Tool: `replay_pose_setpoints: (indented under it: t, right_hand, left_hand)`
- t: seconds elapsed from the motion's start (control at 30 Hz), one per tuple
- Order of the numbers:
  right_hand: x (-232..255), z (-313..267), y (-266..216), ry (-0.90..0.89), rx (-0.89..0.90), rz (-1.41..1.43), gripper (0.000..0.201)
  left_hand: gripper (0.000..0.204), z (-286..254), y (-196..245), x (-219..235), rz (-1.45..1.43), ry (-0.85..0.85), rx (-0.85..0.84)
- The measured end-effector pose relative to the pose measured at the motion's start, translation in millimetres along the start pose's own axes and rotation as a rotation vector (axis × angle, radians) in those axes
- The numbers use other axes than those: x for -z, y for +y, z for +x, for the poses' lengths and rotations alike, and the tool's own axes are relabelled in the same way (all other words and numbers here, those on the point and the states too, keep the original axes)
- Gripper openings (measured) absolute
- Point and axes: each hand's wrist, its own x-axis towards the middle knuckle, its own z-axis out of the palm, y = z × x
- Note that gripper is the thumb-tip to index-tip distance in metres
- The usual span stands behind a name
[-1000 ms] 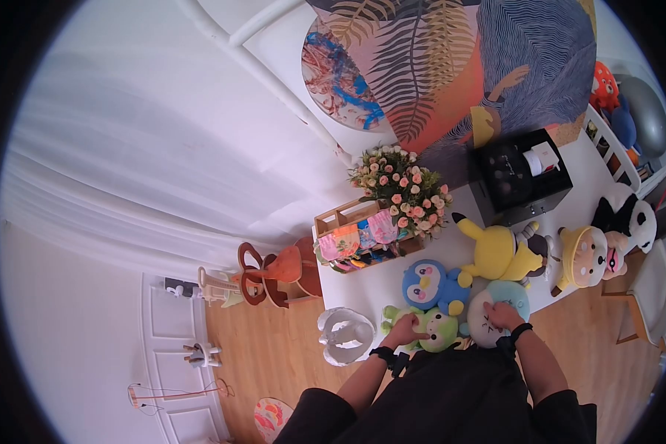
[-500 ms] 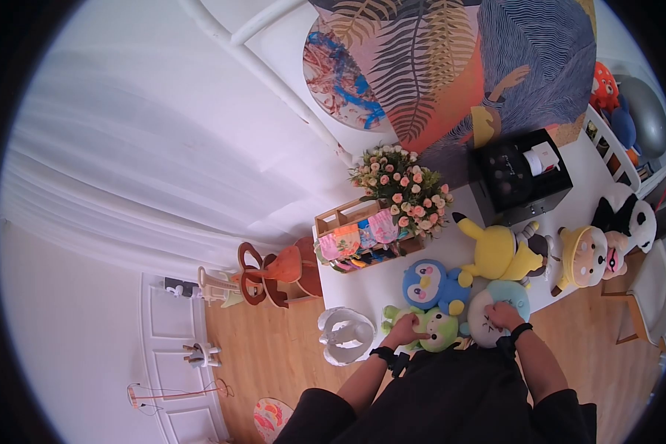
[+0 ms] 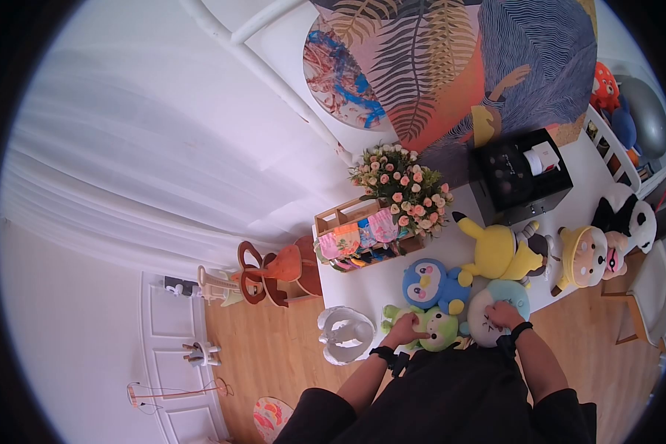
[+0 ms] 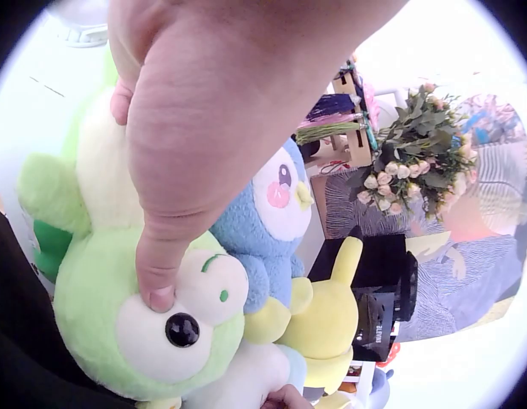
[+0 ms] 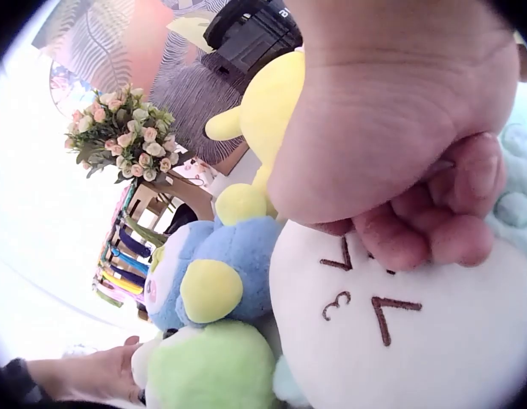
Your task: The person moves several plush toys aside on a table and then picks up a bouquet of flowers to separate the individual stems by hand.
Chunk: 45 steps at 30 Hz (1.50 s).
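Note:
My left hand (image 3: 405, 331) holds a light green plush toy (image 3: 444, 324) at the table's near edge. In the left wrist view its thumb (image 4: 159, 277) presses beside the black eye, while a fingertip (image 4: 120, 104) shows at the cream belly; the other fingers are mostly hidden. My right hand (image 3: 505, 316) rests on a round white plush (image 5: 366, 349) with a stitched face and pale blue edges. Its fingers are curled towards the palm, and nothing shows inside them. Touching both toys from behind is a blue penguin plush (image 3: 431, 285).
A yellow plush (image 3: 496, 251) lies behind the white one, with dog (image 3: 584, 255) and panda (image 3: 638, 222) plush toys to the right. Farther back stand a black box-shaped appliance (image 3: 522, 174), flowers (image 3: 407, 189) and a wooden rack (image 3: 340, 218). A white bowl-like vessel (image 3: 331, 351) stands left.

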Motion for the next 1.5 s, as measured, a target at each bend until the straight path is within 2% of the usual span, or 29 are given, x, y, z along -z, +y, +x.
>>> replay_pose_setpoints:
  t: [0.1,0.4,0.77,1.0,1.33,1.43,1.5]
  right_hand:
    - [0,2,1,-0.031,-0.054,0.006,0.053]
    - [7,-10,-14,-0.008,-0.040,-0.050,0.059]
    - [-2,3,3,0.015,-0.003,-0.046,0.056]
    - [7,-12,-17,-0.001,-0.056,-0.104,0.054]
    - [-1,-2,-2,0.019,-0.012,-0.075,0.054]
    - [2,-4,-5,0.033,0.005,-0.131,0.053]
    - [-3,-3,2,0.057,0.013,-0.088,0.053]
  left_hand:
    - [0.065,0,0,0,-0.002,-0.007,0.004]
    - [0.063,0,0,0,0.001,0.005,-0.005]
    - [0.064,-1,0,1,0.002,-0.006,0.000]
    - [0.063,-1,-1,-1,0.011,0.001,-0.005]
    - [0.064,-4,2,-1,0.023,0.009,0.018]
    - [0.057,-3,2,5,0.070,0.027,-0.028]
    - [0.047,1,-1,18,-0.114,0.004,0.018]
